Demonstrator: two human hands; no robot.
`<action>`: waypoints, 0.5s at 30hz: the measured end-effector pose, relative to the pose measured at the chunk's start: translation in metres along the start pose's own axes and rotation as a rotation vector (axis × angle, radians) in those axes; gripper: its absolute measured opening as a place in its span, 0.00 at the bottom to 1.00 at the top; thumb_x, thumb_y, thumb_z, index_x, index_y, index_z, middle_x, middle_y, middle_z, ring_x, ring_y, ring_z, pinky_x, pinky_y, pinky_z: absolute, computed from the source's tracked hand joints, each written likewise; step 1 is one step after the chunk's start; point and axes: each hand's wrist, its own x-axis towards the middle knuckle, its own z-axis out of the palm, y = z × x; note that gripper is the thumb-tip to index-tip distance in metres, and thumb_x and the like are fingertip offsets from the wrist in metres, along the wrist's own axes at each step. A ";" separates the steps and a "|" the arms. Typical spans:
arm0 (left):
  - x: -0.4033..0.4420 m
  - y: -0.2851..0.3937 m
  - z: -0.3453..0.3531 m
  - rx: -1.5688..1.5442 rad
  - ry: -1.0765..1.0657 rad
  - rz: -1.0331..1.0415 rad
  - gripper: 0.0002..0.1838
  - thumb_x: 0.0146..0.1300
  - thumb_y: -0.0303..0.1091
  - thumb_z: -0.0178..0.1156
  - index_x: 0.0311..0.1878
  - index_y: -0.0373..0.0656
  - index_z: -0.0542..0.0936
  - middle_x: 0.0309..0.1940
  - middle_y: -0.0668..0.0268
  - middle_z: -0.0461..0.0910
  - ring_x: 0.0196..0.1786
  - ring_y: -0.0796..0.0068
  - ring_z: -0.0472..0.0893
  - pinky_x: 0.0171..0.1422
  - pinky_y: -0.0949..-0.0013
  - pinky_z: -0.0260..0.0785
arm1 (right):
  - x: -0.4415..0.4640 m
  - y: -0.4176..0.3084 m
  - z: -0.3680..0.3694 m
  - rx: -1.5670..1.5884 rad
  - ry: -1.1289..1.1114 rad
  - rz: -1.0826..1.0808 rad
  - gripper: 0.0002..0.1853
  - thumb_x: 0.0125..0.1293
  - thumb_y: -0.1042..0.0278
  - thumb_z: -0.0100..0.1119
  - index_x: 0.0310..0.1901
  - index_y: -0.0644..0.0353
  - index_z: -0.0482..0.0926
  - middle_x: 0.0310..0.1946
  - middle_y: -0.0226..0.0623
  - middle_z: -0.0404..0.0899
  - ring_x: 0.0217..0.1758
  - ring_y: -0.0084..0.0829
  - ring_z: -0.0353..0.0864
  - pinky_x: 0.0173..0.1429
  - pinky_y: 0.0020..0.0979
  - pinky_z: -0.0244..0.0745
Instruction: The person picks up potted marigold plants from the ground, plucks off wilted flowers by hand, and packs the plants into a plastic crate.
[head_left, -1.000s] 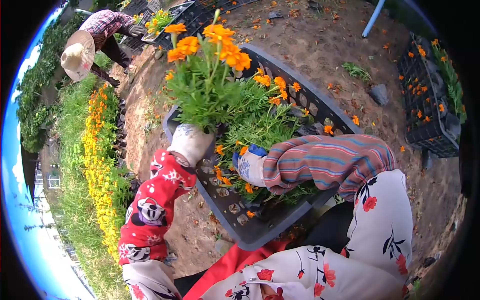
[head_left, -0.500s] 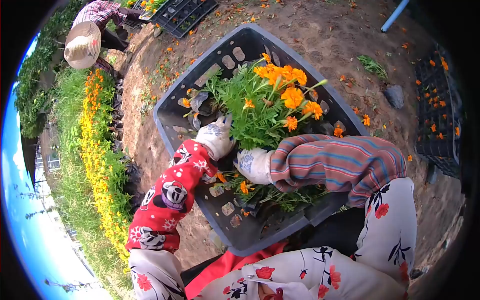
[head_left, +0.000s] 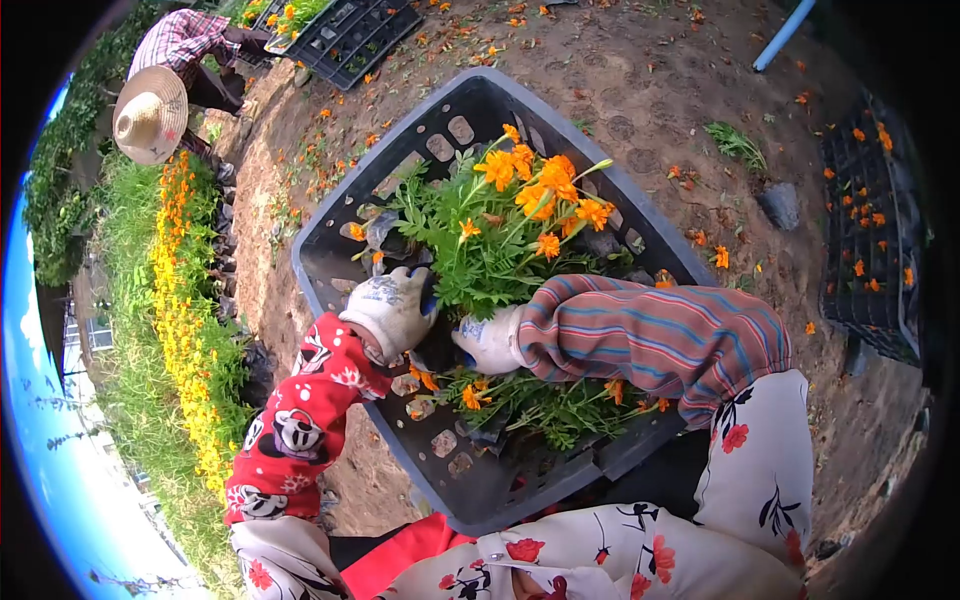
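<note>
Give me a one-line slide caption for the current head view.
Gloved left hand and right hand beside orange-flowered plants in a dark crate, another person bending in the background.

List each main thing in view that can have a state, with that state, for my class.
Left hand: gloved, fingers bent, grip unclear.
Right hand: gloved, beside the plants, grip unclear.
Near crate: open-topped, partly filled with plants.
Orange flowers: open.
Green bud: closed.
Loose sprig: lying on the ground.
Straw hat: worn by a bending person.
Yellow flower row: in bloom.

Left grip (head_left: 394, 308), right grip (head_left: 490, 342), seemingly curled
</note>
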 end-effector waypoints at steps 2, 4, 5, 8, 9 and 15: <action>-0.030 0.011 -0.018 0.059 0.118 0.066 0.31 0.54 0.49 0.60 0.56 0.38 0.69 0.50 0.50 0.73 0.52 0.51 0.74 0.55 0.55 0.69 | -0.014 -0.029 -0.049 -0.102 -0.138 -0.064 0.16 0.58 0.62 0.52 0.45 0.61 0.76 0.39 0.47 0.79 0.43 0.40 0.81 0.41 0.41 0.76; -0.049 0.011 -0.012 0.178 0.116 0.003 0.37 0.51 0.50 0.61 0.62 0.41 0.65 0.58 0.51 0.66 0.58 0.49 0.69 0.57 0.52 0.66 | -0.037 -0.057 -0.097 -0.177 -0.212 -0.160 0.17 0.58 0.61 0.52 0.47 0.60 0.76 0.41 0.46 0.79 0.45 0.38 0.80 0.45 0.40 0.75; -0.055 0.007 -0.006 0.211 0.115 -0.031 0.39 0.51 0.51 0.62 0.63 0.42 0.64 0.59 0.51 0.65 0.59 0.49 0.68 0.57 0.51 0.65 | -0.041 -0.064 -0.107 -0.143 -0.151 -0.195 0.18 0.58 0.60 0.53 0.48 0.59 0.75 0.43 0.45 0.78 0.46 0.38 0.80 0.48 0.39 0.74; -0.045 0.000 0.008 0.207 -0.072 0.020 0.41 0.50 0.54 0.62 0.64 0.42 0.63 0.59 0.49 0.64 0.58 0.48 0.70 0.60 0.50 0.64 | -0.029 -0.052 -0.098 -0.436 0.475 -0.332 0.22 0.58 0.54 0.54 0.51 0.57 0.74 0.52 0.43 0.73 0.58 0.44 0.71 0.62 0.48 0.62; -0.038 -0.003 0.017 0.216 -0.142 0.112 0.42 0.50 0.55 0.62 0.65 0.42 0.63 0.59 0.49 0.64 0.57 0.48 0.70 0.60 0.50 0.64 | -0.017 -0.033 -0.091 -0.569 0.738 -0.397 0.24 0.58 0.52 0.53 0.53 0.56 0.73 0.55 0.44 0.71 0.63 0.47 0.66 0.66 0.54 0.56; 0.000 0.034 0.038 0.292 -0.041 -0.009 0.40 0.47 0.38 0.65 0.65 0.43 0.62 0.59 0.53 0.65 0.55 0.53 0.72 0.57 0.53 0.67 | -0.009 0.044 -0.058 -0.620 0.420 0.006 0.34 0.60 0.39 0.48 0.63 0.52 0.66 0.64 0.49 0.61 0.72 0.48 0.51 0.71 0.61 0.31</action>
